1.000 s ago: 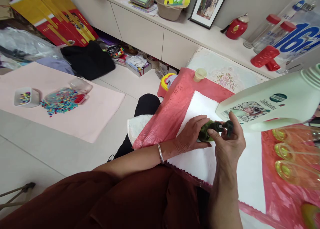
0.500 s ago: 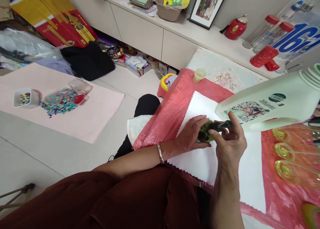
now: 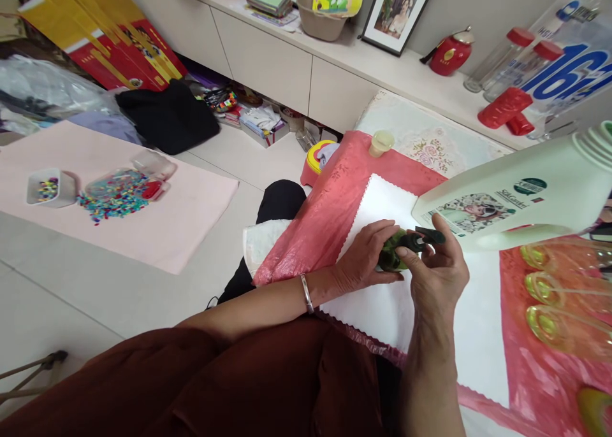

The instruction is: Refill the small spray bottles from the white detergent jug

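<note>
My left hand (image 3: 367, 253), with a silver bangle at its wrist, is wrapped round a small green bottle (image 3: 389, 251) over a white scallop-edged sheet (image 3: 370, 309). The thumb and fingers of my right hand (image 3: 437, 265) grip the black pump top (image 3: 415, 239) at the bottle's mouth. The pump's spout points to the right; most of the bottle is hidden by my fingers. Just beyond my right hand stands a large pale green jug (image 3: 521, 192), its threaded mouth uncapped.
A red plastic cover (image 3: 329, 198) lies under the sheet. Several clear containers with yellow liquid (image 3: 542, 288) stand at the right. A pale cup (image 3: 381, 143) is near the far edge. To the left, a pink table (image 3: 191, 217) holds scattered beads (image 3: 115, 198) and a white tub (image 3: 50, 188).
My right hand has shifted slightly left, and the pump top has turned a little in its fingers. My left hand keeps its hold on the bottle.
</note>
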{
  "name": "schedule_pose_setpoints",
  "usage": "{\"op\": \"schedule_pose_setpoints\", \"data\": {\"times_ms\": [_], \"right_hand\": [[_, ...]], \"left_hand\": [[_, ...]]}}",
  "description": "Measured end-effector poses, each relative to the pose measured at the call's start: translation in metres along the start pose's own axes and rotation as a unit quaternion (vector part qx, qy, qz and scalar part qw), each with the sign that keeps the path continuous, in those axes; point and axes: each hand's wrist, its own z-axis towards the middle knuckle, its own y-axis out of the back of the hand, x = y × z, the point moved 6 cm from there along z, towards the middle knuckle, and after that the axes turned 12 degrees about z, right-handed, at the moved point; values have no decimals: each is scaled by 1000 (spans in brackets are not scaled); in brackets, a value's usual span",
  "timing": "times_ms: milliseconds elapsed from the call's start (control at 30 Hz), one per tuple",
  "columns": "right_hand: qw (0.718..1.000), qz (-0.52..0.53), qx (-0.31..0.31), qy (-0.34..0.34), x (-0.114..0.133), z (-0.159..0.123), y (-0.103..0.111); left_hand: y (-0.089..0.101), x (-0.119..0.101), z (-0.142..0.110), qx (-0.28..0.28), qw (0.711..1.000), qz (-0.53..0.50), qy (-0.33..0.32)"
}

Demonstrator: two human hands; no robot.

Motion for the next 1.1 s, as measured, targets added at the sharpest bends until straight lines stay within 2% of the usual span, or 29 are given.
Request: {"op": "schedule_pose_setpoints", "data": {"times_ms": [133,233,433,567,633,767,900,1100], "right_hand": [[1000,-7,-4,-10,-1,0,-3],[1000,22,-18,-7,-1,0,0],[991,121,-64,6,8,3,15],[983,151,-95,34,22,5,27],[982,149,-104,43,27,6,30],[984,130,-111,50,32,7,32],[986,127,-91,54,31,5,26],[995,91,-10,36,16,-6,15]], "left_hand": [[-2,2,0,-12,1000,-23,0],[4,4,-1,-27,998,-45,38],[15,4,-2,18,983,-124,137],[12,8,-4,48,957,-206,200],[7,9,-6,71,948,-232,204],[-8,10,-8,101,946,-258,170],[-19,18,-10,105,945,-253,181],[-15,29,-7,79,945,-244,203]]}}
